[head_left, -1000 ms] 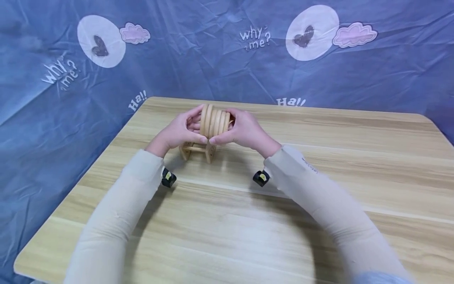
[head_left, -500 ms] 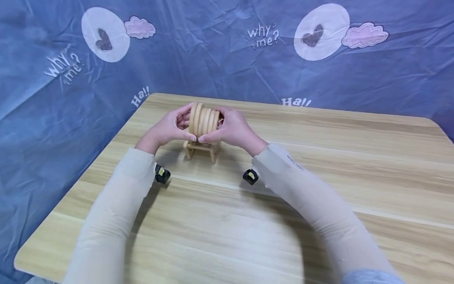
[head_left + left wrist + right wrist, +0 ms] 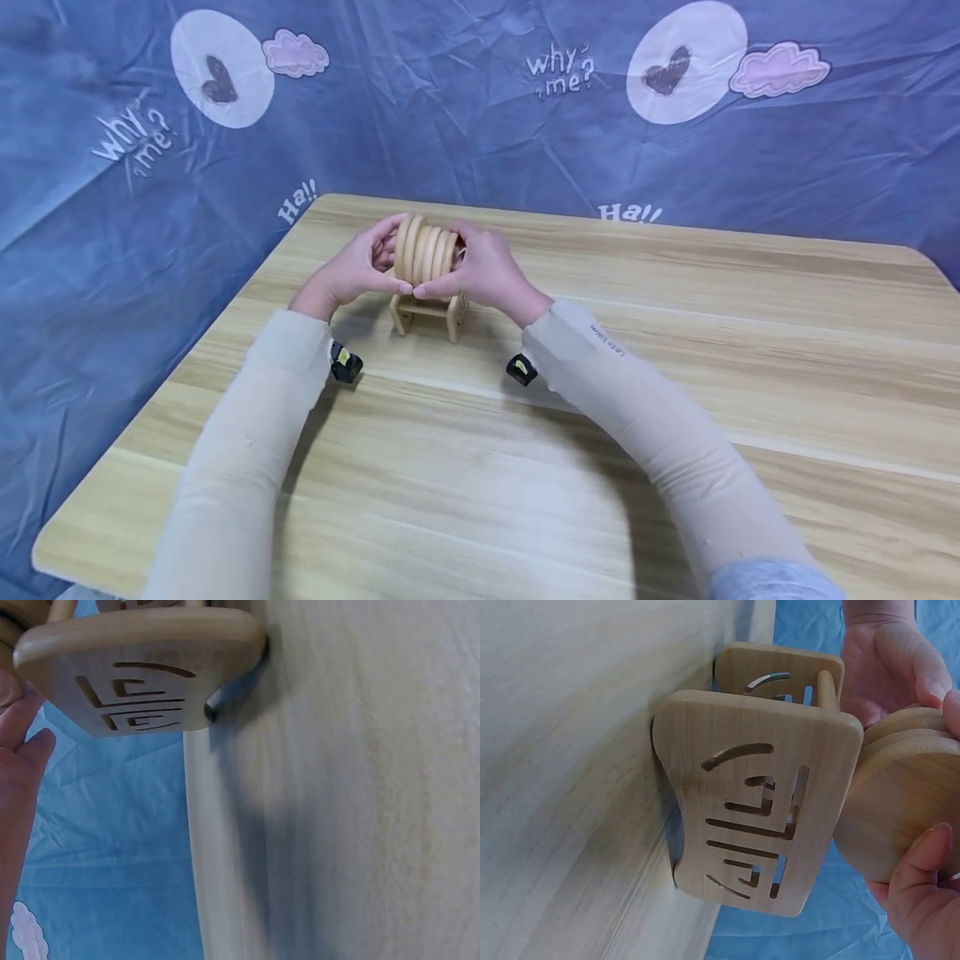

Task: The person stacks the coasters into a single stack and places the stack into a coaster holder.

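A row of several round wooden discs like coasters [image 3: 426,250] stands on edge, held between both hands. My left hand [image 3: 352,267] grips the left end, thumb at the near lower side. From the other end my right hand [image 3: 483,271] holds the row, its fingers on the outer disc in the right wrist view. Just below is a wooden rack [image 3: 427,308], two side panels joined by bars, with cut-out line patterns on the panels [image 3: 757,795]. Whether the discs touch the rack's bars I cannot tell. In the left wrist view the left hand [image 3: 19,761] shows only partly.
The rack stands on a wood-grain table [image 3: 480,467] toward its far left part. Behind and left of the table hangs a blue printed cloth [image 3: 450,108]. Each wrist carries a small black camera, one by the left sleeve [image 3: 247,442].
Both hands have carried the discs left relative to the rack, so the row now sits more directly above it. The head view has shifted slightly. Both hands have kept their hold.
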The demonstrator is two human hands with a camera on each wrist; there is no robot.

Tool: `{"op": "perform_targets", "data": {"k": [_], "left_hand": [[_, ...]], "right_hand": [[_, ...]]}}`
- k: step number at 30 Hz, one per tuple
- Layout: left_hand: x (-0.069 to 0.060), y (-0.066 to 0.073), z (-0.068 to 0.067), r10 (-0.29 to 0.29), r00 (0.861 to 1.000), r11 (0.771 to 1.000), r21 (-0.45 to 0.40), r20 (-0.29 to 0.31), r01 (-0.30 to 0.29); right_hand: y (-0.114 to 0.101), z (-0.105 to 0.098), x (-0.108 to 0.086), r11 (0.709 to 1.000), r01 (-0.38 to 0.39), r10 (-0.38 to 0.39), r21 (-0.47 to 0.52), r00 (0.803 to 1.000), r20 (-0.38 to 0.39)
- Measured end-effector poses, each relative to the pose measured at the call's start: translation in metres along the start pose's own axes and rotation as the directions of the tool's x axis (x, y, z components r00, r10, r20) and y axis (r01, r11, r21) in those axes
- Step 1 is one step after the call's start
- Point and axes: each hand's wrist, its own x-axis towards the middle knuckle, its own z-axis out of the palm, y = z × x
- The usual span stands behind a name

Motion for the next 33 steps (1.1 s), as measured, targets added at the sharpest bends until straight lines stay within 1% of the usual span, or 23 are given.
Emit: {"op": "perform_targets", "data": {"k": [5, 12, 17, 21, 24, 26, 29, 33], "left_hand": [[0.002, -0.006, -0.003, 0.006, 1.0, 1.0, 0.002, 0.022, -0.006], [0.005, -0.013, -0.004, -0.003, 0.999, 1.0, 0.012, 0.054, 0.002], [0.007, -0.013, -0.003, -0.02, 0.996, 1.0, 0.026, 0.091, 0.018], [0.007, -0.013, -0.003, -0.026, 0.993, 0.998, 0.054, 0.119, 0.02], [0.007, -0.015, -0.003, -0.028, 0.992, 0.997, 0.074, 0.125, 0.018], [0.008, -0.016, -0.003, -0.028, 0.99, 0.996, 0.089, 0.139, 0.016], [0.008, -0.018, -0.002, -0.058, 0.986, 0.993, 0.108, 0.158, 0.041], [0.011, -0.019, -0.001, -0.095, 0.977, 0.989, 0.127, 0.19, 0.072]], "right_hand": [[0.001, 0.005, 0.001, 1.0, -0.008, 0.007, -0.02, 1.0, -0.012], [0.008, 0.009, 0.001, 0.999, -0.022, 0.021, -0.033, 1.0, -0.011], [0.012, 0.012, 0.002, 0.998, -0.023, 0.022, -0.056, 1.0, -0.013], [0.014, 0.014, 0.003, 0.997, -0.03, 0.029, -0.077, 1.0, -0.006], [0.016, 0.015, 0.003, 0.997, -0.03, 0.029, -0.077, 1.0, -0.006], [0.017, 0.016, 0.003, 0.997, -0.03, 0.03, -0.066, 1.0, -0.002], [0.017, 0.017, 0.003, 0.998, -0.041, 0.042, -0.057, 0.999, 0.016], [0.015, 0.018, 0.003, 0.995, -0.071, 0.076, -0.073, 0.995, 0.064]]}}
